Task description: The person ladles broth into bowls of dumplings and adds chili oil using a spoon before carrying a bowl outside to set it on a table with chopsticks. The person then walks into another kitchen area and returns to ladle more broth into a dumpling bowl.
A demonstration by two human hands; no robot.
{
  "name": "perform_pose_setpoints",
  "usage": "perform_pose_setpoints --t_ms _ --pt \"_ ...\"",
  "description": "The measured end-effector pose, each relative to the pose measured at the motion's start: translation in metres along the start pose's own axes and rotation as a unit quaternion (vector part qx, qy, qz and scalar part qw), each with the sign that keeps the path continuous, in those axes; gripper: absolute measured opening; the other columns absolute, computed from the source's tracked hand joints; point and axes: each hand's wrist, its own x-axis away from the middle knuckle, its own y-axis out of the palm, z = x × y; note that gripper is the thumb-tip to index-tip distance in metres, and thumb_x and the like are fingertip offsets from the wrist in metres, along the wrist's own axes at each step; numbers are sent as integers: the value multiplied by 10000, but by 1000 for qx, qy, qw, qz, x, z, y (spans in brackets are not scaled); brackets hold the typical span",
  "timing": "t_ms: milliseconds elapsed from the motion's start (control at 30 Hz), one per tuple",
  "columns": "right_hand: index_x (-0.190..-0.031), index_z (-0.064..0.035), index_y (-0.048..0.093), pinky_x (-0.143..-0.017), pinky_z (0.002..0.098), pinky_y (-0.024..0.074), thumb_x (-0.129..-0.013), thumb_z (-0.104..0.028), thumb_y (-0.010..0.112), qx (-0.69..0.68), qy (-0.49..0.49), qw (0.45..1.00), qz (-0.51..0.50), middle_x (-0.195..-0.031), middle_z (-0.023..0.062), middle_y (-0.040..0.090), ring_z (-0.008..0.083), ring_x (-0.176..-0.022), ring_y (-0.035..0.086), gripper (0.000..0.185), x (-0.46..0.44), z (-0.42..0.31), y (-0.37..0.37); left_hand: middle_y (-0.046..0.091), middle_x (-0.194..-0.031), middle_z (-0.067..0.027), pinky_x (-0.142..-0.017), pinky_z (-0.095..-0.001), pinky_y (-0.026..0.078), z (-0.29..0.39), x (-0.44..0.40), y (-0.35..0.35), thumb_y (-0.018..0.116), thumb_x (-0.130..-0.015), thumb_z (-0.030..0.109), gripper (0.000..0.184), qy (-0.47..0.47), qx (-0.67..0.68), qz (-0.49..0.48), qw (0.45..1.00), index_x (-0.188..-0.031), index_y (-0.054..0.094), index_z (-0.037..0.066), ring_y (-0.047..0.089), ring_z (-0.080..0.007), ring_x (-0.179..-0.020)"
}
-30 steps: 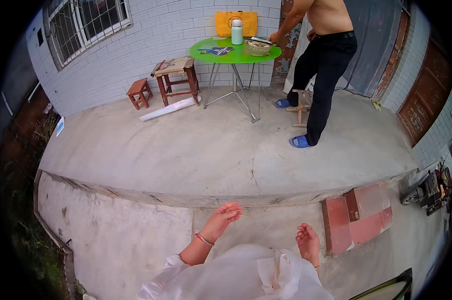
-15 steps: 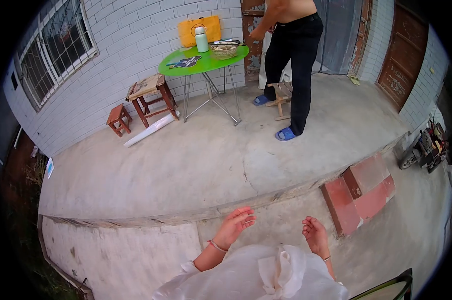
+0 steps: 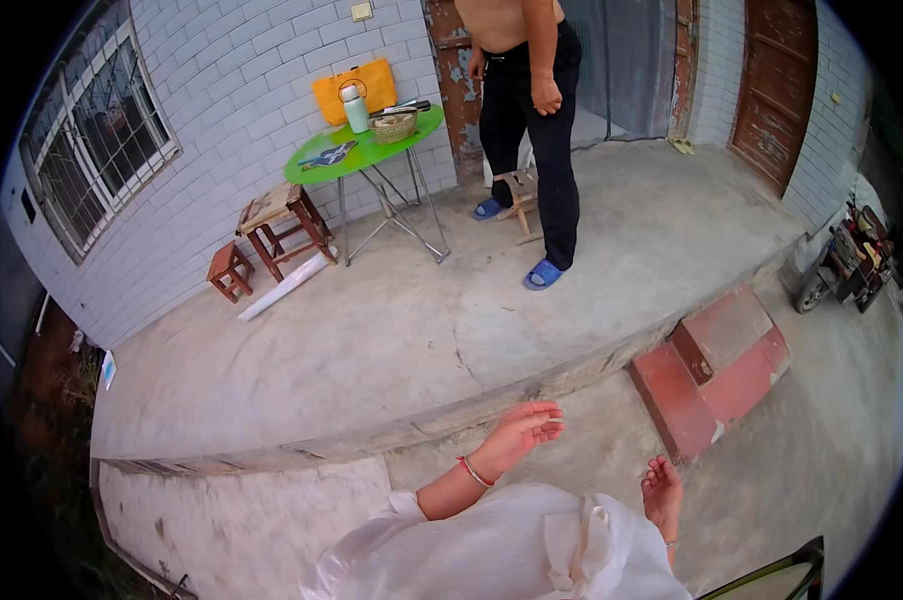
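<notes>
My left hand [image 3: 521, 438] is raised in front of my white top [image 3: 471, 540], its fingers stretched out and holding nothing. A red band and a bracelet circle that wrist. To the right, my right hand [image 3: 662, 492] is held up with its fingers loosely curled and apart, also without anything in it. Neither hand touches an object. The nearest thing to my right hand is the red block step [image 3: 676, 400]. Beyond both hands runs the edge of the raised concrete platform [image 3: 301, 370].
A person [image 3: 531, 120] in dark trousers stands over a small wooden stool, beside a green table [image 3: 316, 172] with a bottle [image 3: 355, 112], a basket [image 3: 392, 125] and a yellow bag [image 3: 376, 85]. Two wooden stools stand left. A motorbike [image 3: 851, 255] is at the right.
My view has turned to the right and tilted. Both my hands now appear farther right. The person has moved an arm away from the table and stands more upright, arms lowered.
</notes>
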Motion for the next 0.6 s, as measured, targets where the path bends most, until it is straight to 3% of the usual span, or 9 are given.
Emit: perform_pose_setpoints --t_ms 267,600 --pt "-1060 -102 622 -615 231 509 -989 -300 455 -104 -52 993 21 -914 5 678 94 -716 616 268 -15 -56 -138 584 -1173 -116 -945 -342 488 -81 -36 58 518 -955 100 298 -31 -8 -13 999 -1229 501 -15 597 -217 -1051" --pt "-1055 -63 609 -617 238 498 -987 -239 452 -155 -83 981 86 -896 41 673 113 -706 612 245 21 -136 -274 593 -1141 -122 -926 -340 493 -200 -89 160 511 -956 93 267 -68 -14 -22 997 -1201 512 -14 591 -209 -1045"
